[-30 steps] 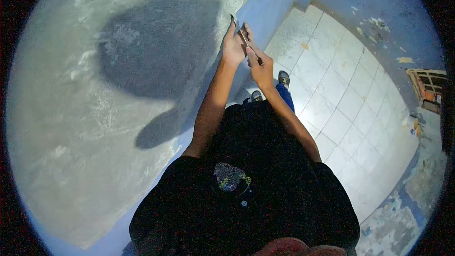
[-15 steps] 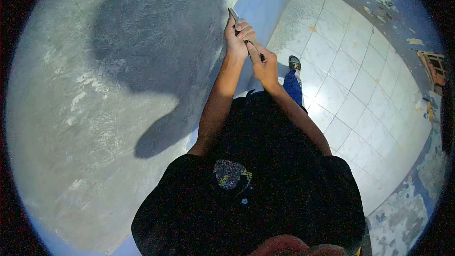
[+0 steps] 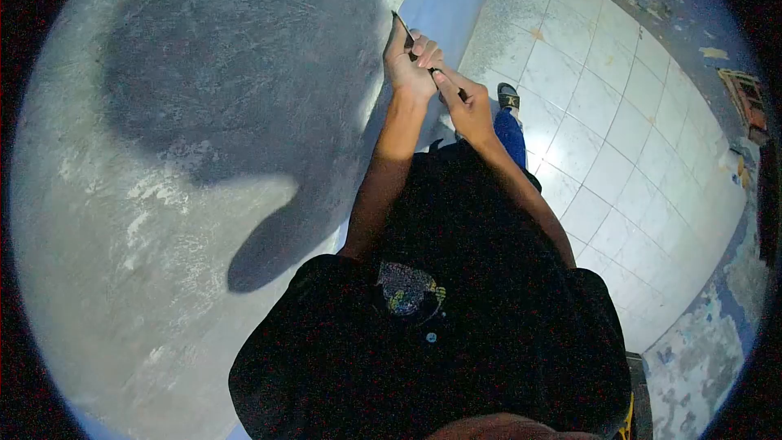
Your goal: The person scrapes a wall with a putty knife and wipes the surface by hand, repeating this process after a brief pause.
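Both of my hands are wrapped around a slim scraper (image 3: 402,26) with a dark handle, its blade pointing up and left against the wall. My left hand (image 3: 410,63) is closed around it close to the blade. Lower down, my right hand (image 3: 467,107) grips the rear of the handle, its thumb lying along it. Fingers cover most of the tool, so its full shape is hidden. The wall (image 3: 187,228) beside my left arm is rough and grey with whitish patches, and blue paint (image 3: 446,0) remains past the blade.
White floor tiles (image 3: 595,98) lie to the right, where my sandalled foot (image 3: 508,96) stands. Across the floor is another wall (image 3: 700,358) with peeling blue paint. A brownish framed object (image 3: 745,106) is at the far right. My head's shadow falls on the grey wall.
Both hands, still gripping the scraper, have shifted slightly, the right hand a little to the right and down. The shadow on the wall has moved left as the view shifted.
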Demonstrator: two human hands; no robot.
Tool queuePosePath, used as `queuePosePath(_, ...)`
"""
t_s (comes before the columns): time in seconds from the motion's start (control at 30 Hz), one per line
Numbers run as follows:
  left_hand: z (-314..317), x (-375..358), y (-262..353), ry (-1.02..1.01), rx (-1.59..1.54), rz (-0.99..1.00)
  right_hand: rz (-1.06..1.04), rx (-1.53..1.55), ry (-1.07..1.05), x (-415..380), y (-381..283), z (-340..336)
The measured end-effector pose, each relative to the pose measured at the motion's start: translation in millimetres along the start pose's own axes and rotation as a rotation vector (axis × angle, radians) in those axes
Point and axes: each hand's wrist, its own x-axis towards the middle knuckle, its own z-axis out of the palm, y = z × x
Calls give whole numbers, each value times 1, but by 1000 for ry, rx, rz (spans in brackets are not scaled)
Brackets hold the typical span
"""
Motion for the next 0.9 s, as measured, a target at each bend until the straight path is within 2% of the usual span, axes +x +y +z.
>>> queuePosePath(0.13,-1,0,-4,13,-25,6,-22,-54,49,-3,7,4)
queuePosePath(0.27,-8,2,2,-171,-145,-130,-66,-92,49,-7,-1,6)
queuePosePath(0.37,-12,3,3,-153,-133,-134,-39,43,31,-8,2,10)
queuePosePath(0.73,-16,-4,2,-133,-184,-168,-22,-36,28,-9,15,8)
queuePosePath(0.87,-15,-2,3,-147,-206,-209,-123,-60,27,-5,16,7)
queuePosePath(0.9,-17,0,3,-155,-192,-199,-57,-35,28,-6,18,7)
